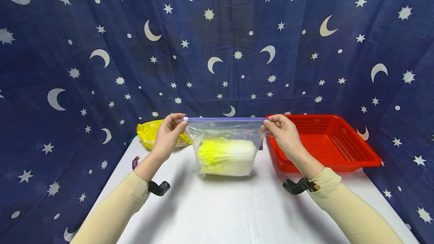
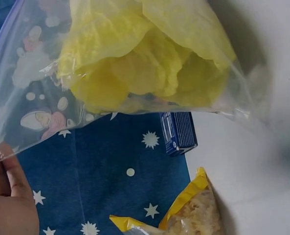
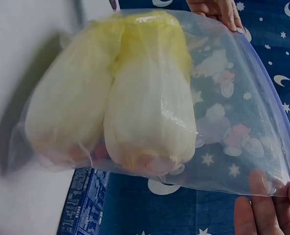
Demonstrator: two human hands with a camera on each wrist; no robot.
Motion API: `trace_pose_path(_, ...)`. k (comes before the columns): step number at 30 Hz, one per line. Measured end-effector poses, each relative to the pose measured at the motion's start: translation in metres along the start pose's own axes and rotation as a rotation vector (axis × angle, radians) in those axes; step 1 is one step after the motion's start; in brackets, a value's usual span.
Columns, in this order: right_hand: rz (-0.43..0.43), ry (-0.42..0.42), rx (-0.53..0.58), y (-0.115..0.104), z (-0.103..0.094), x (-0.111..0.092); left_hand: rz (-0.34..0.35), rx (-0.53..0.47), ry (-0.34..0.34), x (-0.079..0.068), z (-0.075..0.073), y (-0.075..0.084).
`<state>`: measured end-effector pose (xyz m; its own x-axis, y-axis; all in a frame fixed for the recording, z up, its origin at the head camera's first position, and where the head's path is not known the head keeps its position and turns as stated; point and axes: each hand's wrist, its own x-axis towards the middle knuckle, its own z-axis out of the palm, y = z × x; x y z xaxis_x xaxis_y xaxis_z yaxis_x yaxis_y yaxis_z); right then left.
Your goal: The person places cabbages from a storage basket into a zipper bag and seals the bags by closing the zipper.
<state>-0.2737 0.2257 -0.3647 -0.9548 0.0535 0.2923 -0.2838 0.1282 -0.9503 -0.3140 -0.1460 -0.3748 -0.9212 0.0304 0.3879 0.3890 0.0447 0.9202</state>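
A clear zip bag point(image 1: 234, 133) with a purple strip along its top hangs upright between both hands, its bottom at the white table. Inside lie pale napa cabbages point(image 1: 227, 151); the right wrist view shows two cabbages point(image 3: 149, 107) side by side, yellow leaves toward the left hand. My left hand point(image 1: 169, 133) pinches the top left corner, beside the white slider point(image 1: 185, 119). The top right corner is pinched between thumb and fingers of my right hand point(image 1: 285, 133). In the left wrist view the leafy ends point(image 2: 145, 63) show through the plastic.
Behind the left hand lies a yellow snack bag point(image 1: 147, 133). A small purple-wrapped piece point(image 1: 135, 162) sits near the table's left edge. To the right stands a red plastic basket point(image 1: 325, 142). A dark blue box point(image 3: 83, 200) is partly hidden behind the zip bag.
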Motion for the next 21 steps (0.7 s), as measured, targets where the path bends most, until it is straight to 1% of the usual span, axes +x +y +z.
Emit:
trace_pose_path(2, 0.011, -0.001, -0.007, 0.001, 0.001, 0.0, 0.004, -0.009, 0.009, -0.002, 0.001, -0.002)
trace_pose_path(4, 0.032, -0.008, -0.014, 0.002, 0.002, 0.0, -0.013, -0.019, 0.012, -0.004, 0.001, -0.005)
trace_pose_path(6, 0.06, -0.014, -0.018, 0.004, 0.003, 0.0, -0.05, -0.029, 0.013, -0.005, 0.001, -0.008)
trace_pose_path(10, 0.103, -0.021, -0.005, 0.007, 0.005, -0.001, -0.136, -0.077, -0.006, -0.008, 0.002, -0.014)
trace_pose_path(15, 0.123, -0.015, 0.024, 0.008, 0.006, -0.002, -0.223, -0.134, -0.041, -0.009, 0.004, -0.019)
trace_pose_path(17, 0.128, -0.011, 0.026, 0.009, 0.005, -0.001, -0.237, -0.145, -0.04, -0.01, 0.005, -0.019)
trace_pose_path(21, 0.13, -0.011, 0.026, 0.011, 0.005, 0.0, -0.242, -0.147, -0.029, -0.011, 0.005, -0.021)
